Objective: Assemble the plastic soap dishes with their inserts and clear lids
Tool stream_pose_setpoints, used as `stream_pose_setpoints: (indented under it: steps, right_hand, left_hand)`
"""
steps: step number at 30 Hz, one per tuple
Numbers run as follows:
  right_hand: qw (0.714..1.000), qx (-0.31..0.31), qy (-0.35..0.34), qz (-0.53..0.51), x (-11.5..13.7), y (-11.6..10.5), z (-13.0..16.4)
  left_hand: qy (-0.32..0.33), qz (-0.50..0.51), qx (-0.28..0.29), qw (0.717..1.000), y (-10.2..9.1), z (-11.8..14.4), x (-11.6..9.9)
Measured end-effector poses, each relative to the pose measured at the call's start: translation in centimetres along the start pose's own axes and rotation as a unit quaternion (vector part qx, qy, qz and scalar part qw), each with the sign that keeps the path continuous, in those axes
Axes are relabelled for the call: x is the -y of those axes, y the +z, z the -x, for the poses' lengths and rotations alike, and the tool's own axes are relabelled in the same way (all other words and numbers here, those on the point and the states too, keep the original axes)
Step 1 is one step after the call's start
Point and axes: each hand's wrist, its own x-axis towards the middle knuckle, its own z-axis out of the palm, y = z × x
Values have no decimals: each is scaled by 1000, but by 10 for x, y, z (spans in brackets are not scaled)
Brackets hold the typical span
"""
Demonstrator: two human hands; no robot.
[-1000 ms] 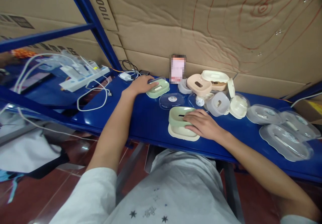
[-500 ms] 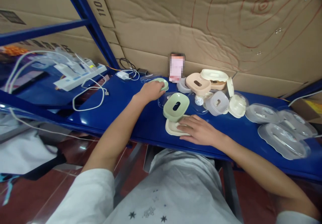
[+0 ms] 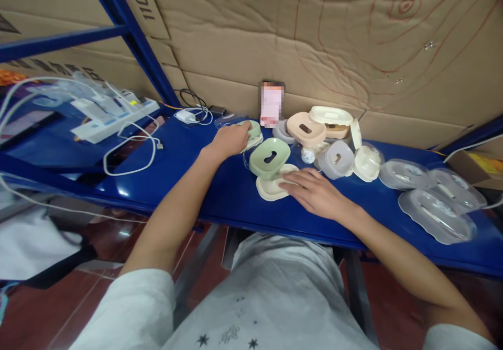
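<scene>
Over a shallow pale-green soap dish (image 3: 255, 128) with a cream rim under it, the fingers of my left hand (image 3: 231, 139) are curled, gripping its left side. My right hand (image 3: 314, 190) has its fingertips over the right edge of a cream tray (image 3: 271, 188); its thumb is mostly hidden. A green oval soap box (image 3: 269, 156) with a slot in its floor rests tilted on the tray's back edge, between my hands.
Behind stand a peach box (image 3: 306, 128), a lilac box (image 3: 337, 159) and a cream box (image 3: 367, 162). Clear plastic covers (image 3: 436, 216) lie at the right. A phone (image 3: 272, 104) leans on the cardboard wall (image 3: 220, 35). A power strip (image 3: 118, 122) and white cables are at the left.
The dish at my left hand now shows a cream rim beneath the green. My right fingers have drawn closer together at the tray's edge, and the tray and green box have shifted slightly away.
</scene>
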Motion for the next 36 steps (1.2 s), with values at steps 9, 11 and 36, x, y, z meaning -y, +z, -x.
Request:
stream_pose_setpoints:
  steps: [9,11,36]
  right_hand:
    - [944,-145,276,111,-20,-85,139]
    - [887,-163,377,212,-21,-92,198]
    - [943,-57,301,128,25,-49,175]
  left_hand:
    - [9,13,-78,997,6,2,-11]
    - [26,24,-103,994,7,3,-15]
    - [555,36,-224,800,33,71,-123]
